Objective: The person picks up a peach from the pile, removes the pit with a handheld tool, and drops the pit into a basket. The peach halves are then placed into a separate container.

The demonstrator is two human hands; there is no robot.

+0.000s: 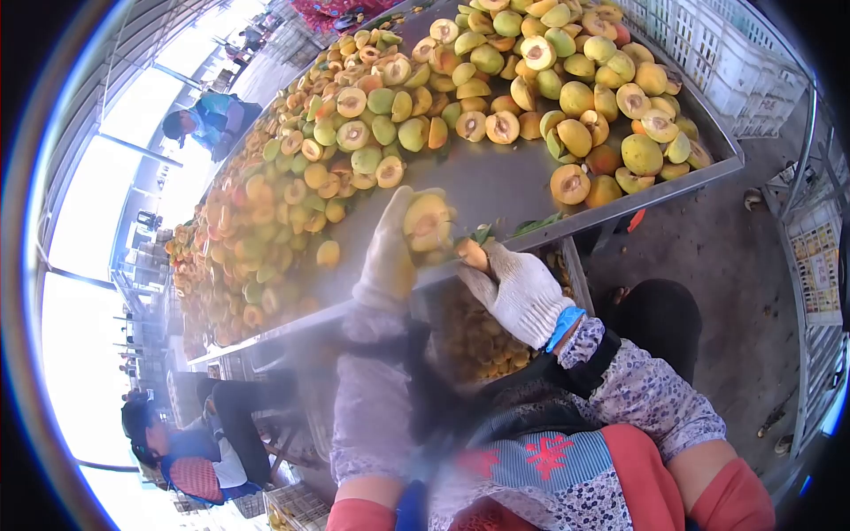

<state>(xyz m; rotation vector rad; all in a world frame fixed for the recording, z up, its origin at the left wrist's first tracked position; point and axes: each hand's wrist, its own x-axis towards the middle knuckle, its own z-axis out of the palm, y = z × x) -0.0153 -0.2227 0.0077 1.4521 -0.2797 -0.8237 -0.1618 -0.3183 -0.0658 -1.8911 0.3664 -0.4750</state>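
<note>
My left hand (pixel 387 257), in a pale glove, is closed around a halved yellow peach (pixel 428 221) with its cut face showing. Beside it, my right hand (pixel 524 296) wears a white knitted glove with a blue band at the wrist. Its fingers pinch a short orange-brown piece (pixel 473 255), whose kind I cannot make out. Both hands are over the near edge of a metal table (pixel 505 181). On the table lie many halved peaches (pixel 354 133), some cut side up with brown centres. A blur covers part of the left side.
Below the table edge, a container of small brownish pieces (pixel 487 341) shows between my arms. White plastic crates (pixel 726 62) are stacked at the upper right. One person (pixel 212 119) is across the table; another person (pixel 195 451) sits at the lower left.
</note>
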